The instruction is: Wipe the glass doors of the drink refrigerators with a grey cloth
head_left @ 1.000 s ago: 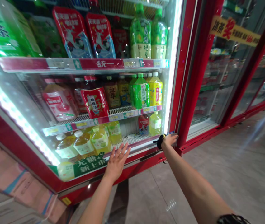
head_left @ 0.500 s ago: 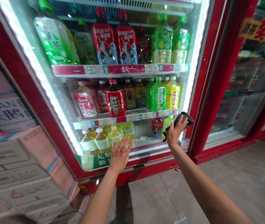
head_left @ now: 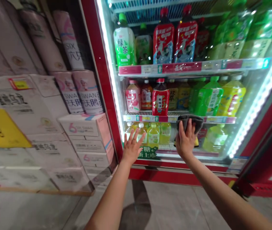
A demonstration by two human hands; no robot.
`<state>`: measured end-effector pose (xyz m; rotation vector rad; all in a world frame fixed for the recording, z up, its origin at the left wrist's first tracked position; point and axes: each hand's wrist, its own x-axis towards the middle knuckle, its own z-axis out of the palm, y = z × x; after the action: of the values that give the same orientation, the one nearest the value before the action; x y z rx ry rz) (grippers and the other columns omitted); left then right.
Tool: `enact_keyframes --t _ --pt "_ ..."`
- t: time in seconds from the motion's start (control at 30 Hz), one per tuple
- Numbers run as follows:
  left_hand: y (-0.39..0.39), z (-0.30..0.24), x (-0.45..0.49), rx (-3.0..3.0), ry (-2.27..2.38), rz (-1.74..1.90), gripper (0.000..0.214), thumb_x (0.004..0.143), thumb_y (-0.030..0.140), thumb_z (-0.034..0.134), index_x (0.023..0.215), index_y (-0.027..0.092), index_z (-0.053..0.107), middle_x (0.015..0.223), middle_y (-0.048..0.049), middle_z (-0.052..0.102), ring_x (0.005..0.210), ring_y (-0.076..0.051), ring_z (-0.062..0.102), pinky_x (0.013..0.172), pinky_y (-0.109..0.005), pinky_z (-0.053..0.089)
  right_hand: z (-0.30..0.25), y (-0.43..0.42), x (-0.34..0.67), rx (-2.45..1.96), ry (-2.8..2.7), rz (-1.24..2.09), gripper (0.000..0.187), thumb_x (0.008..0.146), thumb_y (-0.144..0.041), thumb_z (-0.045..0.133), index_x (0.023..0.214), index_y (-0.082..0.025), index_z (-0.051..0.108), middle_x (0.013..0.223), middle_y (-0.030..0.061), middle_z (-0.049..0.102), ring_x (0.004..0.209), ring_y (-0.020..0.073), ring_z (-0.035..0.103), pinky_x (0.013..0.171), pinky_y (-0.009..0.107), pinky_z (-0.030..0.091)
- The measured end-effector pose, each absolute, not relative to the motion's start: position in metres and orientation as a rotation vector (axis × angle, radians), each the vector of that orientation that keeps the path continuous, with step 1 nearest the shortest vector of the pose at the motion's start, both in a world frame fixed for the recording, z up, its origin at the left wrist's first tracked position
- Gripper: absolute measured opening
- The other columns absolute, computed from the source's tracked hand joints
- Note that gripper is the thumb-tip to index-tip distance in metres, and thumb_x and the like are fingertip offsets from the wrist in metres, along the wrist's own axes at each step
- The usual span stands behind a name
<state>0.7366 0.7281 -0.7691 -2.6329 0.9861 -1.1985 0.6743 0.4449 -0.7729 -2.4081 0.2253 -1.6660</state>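
Note:
My right hand [head_left: 185, 140] holds a dark grey cloth [head_left: 195, 123] flat at the glass door of a lit drinks fridge. The cloth covers part of the second shelf's front edge [head_left: 147, 118], and a bit of yellow shows under my palm. To the left, my left hand [head_left: 131, 150] is open with spread fingers, at or just before the glass. Behind it stand pale yellow bottles [head_left: 153, 135] on the bottom shelf. Whether its fingertips touch the glass I cannot tell. A red-labelled bottle [head_left: 160, 99] stands above, between my hands.
Stacked white and pink cartons [head_left: 83, 127] stand close on the left, with tall pink cans [head_left: 88, 92] on them. The fridge's red frame [head_left: 102, 80] borders the glass. Grey floor tiles [head_left: 174, 204] lie below. Large bottles [head_left: 163, 41] fill the upper shelf.
The view has turned left, bringing more cartons in. My right hand has carried the cloth leftward from the door's right edge to its middle. My left hand has also shifted left along the door.

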Motion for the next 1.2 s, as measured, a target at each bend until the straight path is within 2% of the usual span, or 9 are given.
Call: enact_keyframes --t 0.1,0.27,0.43,0.6,0.7,0.77,0.9,1.0,1.2 --pt "0.749 -0.764 0.735 -2.699 0.837 -1.197 0.106 0.081 0.039 0.081 0.163 0.035 0.014 0.172 -0.0109 0.012 0.159 -0.034 0.006 0.127 -0.063 0.008 -0.784 0.479 0.679 -2.554 -0.005 -1.59 0.082 0.091 -0.013 0.05 0.163 -0.037 0.019 0.17 0.0106 0.021 0.151 0.0398 0.031 0.117 0.072 0.025" --pt "0.775 -0.765 0.734 -2.767 0.646 -1.215 0.107 0.083 0.026 0.078 0.164 0.03 0.008 0.171 -0.0117 0.007 0.158 -0.034 0.005 0.126 -0.066 0.01 -0.799 0.532 0.691 -2.681 -0.41 -1.488 0.077 0.091 -0.006 0.047 0.161 -0.034 0.03 0.162 0.0108 0.04 0.148 0.0316 0.039 0.124 0.065 0.014" --pt "0.791 -0.773 0.738 -2.817 0.527 -1.338 0.098 0.088 0.021 0.069 0.164 0.025 0.007 0.17 -0.013 0.01 0.158 -0.032 0.004 0.125 -0.068 0.006 -0.788 0.581 0.709 -2.698 -0.794 -1.454 0.064 0.095 -0.008 0.046 0.155 -0.029 0.043 0.159 0.0088 0.046 0.146 0.0261 0.043 0.127 0.059 0.015" --pt "0.803 -0.78 0.744 -2.813 0.454 -1.415 0.083 0.093 0.017 0.058 0.164 0.018 0.015 0.167 -0.0137 0.017 0.158 -0.028 0.003 0.127 -0.063 0.004 -0.737 0.619 0.736 -2.705 -1.124 -1.477 0.052 0.098 -0.014 0.05 0.148 -0.027 0.052 0.161 0.005 0.044 0.148 0.024 0.041 0.127 0.056 0.02" --pt "0.811 -0.784 0.746 -2.821 0.457 -1.416 0.08 0.092 0.014 0.056 0.163 0.014 0.019 0.167 -0.0149 0.015 0.158 -0.028 0.003 0.127 -0.062 0.006 -0.688 0.636 0.755 -2.66 -1.211 -1.568 0.047 0.099 -0.017 0.05 0.146 -0.026 0.054 0.161 0.004 0.044 0.149 0.0241 0.038 0.128 0.058 0.019" --pt "0.816 -0.788 0.747 -2.799 0.474 -1.434 0.078 0.092 0.013 0.054 0.163 0.014 0.021 0.167 -0.0138 0.014 0.158 -0.026 0.004 0.128 -0.059 0.006 -0.655 0.645 0.766 -2.608 -1.155 -1.635 0.049 0.1 -0.017 0.05 0.148 -0.026 0.051 0.161 0.0041 0.043 0.151 0.0251 0.035 0.128 0.06 0.016" --pt "0.827 -0.798 0.747 -2.709 0.47 -1.484 0.075 0.093 0.01 0.046 0.163 0.014 0.02 0.166 -0.0102 0.025 0.158 -0.02 0.007 0.131 -0.049 0.001 -0.621 0.657 0.777 -2.527 -0.985 -1.702 0.059 0.099 -0.016 0.049 0.156 -0.03 0.039 0.164 0.0046 0.039 0.154 0.0261 0.028 0.127 0.063 0.013" --pt "0.838 -0.805 0.746 -2.655 0.503 -1.469 0.072 0.094 0.008 0.042 0.162 0.013 0.022 0.166 -0.0101 0.03 0.158 -0.02 0.012 0.132 -0.046 0.002 -0.638 0.658 0.775 -2.514 -0.993 -1.691 0.061 0.1 -0.015 0.046 0.158 -0.028 0.036 0.164 0.0045 0.039 0.154 0.0255 0.028 0.128 0.061 0.012" --pt "0.859 -0.805 0.744 -2.531 0.638 -1.487 0.068 0.094 0.002 0.039 0.16 0.012 0.029 0.16 -0.012 0.043 0.154 -0.019 0.029 0.133 -0.042 0.006 -0.721 0.649 0.76 -2.594 -1.157 -1.435 0.058 0.099 -0.014 0.047 0.155 -0.029 0.042 0.163 0.0029 0.04 0.152 0.0242 0.034 0.128 0.058 0.016"
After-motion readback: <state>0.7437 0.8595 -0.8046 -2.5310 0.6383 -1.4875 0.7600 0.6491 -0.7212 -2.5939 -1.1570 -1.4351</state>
